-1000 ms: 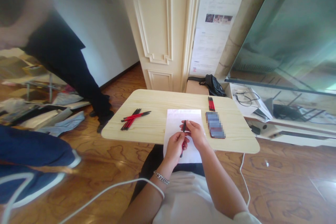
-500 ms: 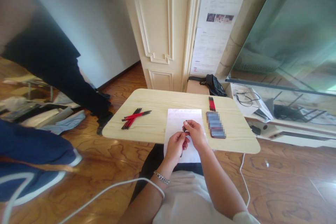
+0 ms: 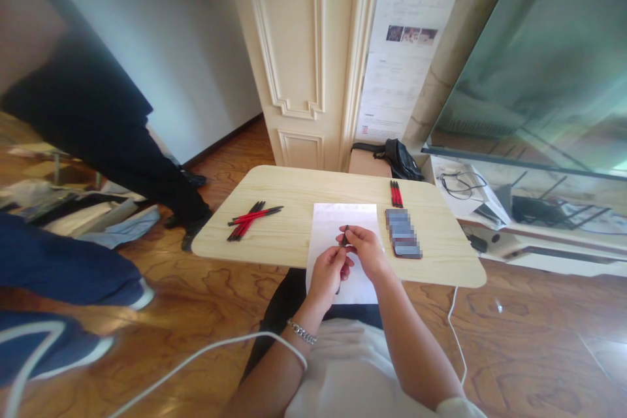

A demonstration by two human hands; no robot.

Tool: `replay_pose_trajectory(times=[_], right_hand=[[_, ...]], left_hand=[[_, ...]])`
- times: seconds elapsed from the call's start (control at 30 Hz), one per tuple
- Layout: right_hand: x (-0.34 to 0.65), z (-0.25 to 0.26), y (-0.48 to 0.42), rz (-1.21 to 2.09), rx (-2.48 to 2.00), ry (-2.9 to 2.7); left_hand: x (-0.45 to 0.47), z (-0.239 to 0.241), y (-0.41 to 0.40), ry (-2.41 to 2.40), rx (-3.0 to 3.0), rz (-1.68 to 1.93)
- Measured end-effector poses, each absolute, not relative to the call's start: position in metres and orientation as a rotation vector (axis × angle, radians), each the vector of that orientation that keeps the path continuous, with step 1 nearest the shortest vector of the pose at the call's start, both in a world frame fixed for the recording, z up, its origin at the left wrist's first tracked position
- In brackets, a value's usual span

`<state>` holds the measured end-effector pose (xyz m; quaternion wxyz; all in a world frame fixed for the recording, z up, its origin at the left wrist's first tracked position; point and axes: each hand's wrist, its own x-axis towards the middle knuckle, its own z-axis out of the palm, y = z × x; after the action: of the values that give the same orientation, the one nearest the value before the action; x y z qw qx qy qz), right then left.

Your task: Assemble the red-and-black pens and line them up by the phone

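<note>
Both hands meet over a white sheet of paper on a small light wooden table. My left hand is closed round the lower part of a red and black pen. My right hand pinches the pen's upper end with its fingertips. Only the dark tip above the fingers and a short bit below the left hand show. A bundle of several red and black pens lies on the table's left half. Two or three more pens lie at the far right.
A blurred-out flat object lies on the table right of the paper. Another person's dark-trousered legs stand on the wooden floor at left, by blue-clad legs. A black bag, a low shelf with cables and white cords are around.
The pen sits a little deeper between my hands, with less of its tip showing than a second ago. The person at left has shifted their feet slightly.
</note>
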<state>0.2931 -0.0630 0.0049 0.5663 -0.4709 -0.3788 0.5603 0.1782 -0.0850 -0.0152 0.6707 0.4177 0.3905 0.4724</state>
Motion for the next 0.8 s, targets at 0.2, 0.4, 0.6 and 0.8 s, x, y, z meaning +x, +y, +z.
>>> replay_pose_trajectory(times=[0.2, 0.4, 0.6, 0.8], right_hand=[[0.295, 0.002, -0.063, 1.228, -1.165, -0.948], [0.302, -0.002, -0.055, 1.274, -1.174, -0.975], [0.306, 0.006, -0.042, 1.29, -1.206, -0.98], [0.312, 0.014, -0.009, 1.16, -1.249, -0.948]], left_hand=[[0.178, -0.018, -0.084, 0.857, 0.944, 1.091], [0.177, -0.016, -0.085, 0.87, 0.929, 1.064], [0.174, -0.013, -0.087, 0.886, 0.95, 1.04], [0.165, -0.015, -0.089, 0.914, 0.942, 1.02]])
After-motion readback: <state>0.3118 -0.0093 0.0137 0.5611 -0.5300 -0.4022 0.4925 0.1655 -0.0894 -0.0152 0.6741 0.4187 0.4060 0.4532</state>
